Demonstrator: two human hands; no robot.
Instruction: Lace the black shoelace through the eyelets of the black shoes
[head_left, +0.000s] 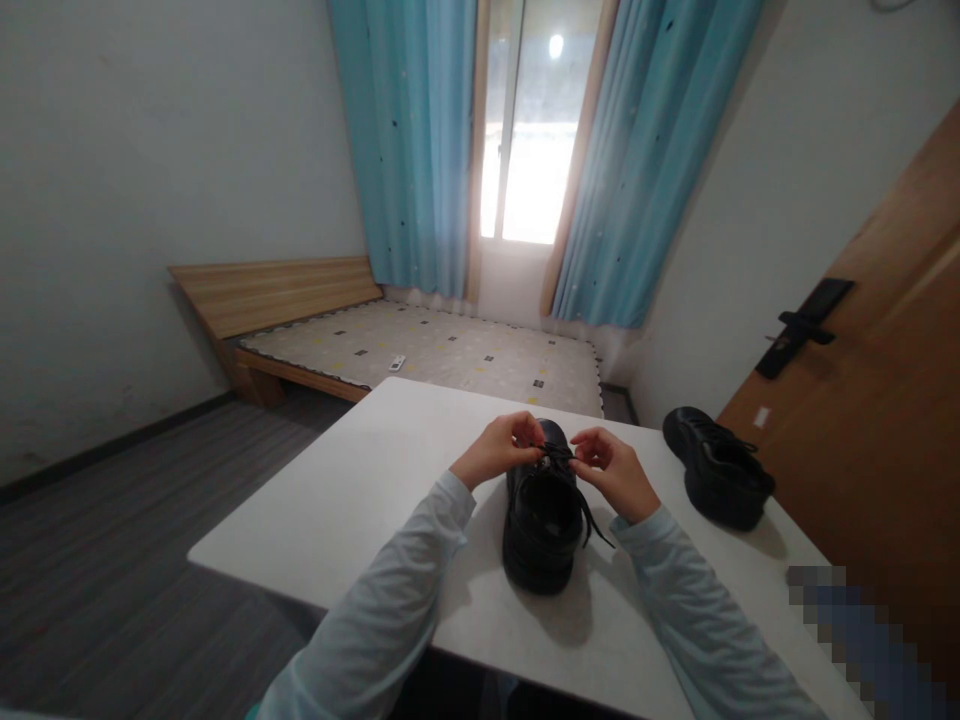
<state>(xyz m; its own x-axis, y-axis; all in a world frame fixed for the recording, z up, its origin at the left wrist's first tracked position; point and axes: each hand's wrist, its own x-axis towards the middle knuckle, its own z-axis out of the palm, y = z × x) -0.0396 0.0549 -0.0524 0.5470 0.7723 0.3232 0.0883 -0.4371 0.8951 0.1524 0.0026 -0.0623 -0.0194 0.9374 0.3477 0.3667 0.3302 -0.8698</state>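
White table [330, 500] carried two black shoes: one [541, 520] mid-table, the other [716, 465] off right. Left hand [499, 450] and right hand [615, 470] each pinched the laces [559, 458] on the middle shoe; knot too small to make out.

Pale walls [135, 150] enclose a small room with a dark grey plank floor [112, 530]. A low wooden bed [420, 345] with a patterned cover stands under a bright window [529, 130] hung with blue curtains [412, 140]. A wooden door [877, 430] with a black handle [802, 328] is at right.
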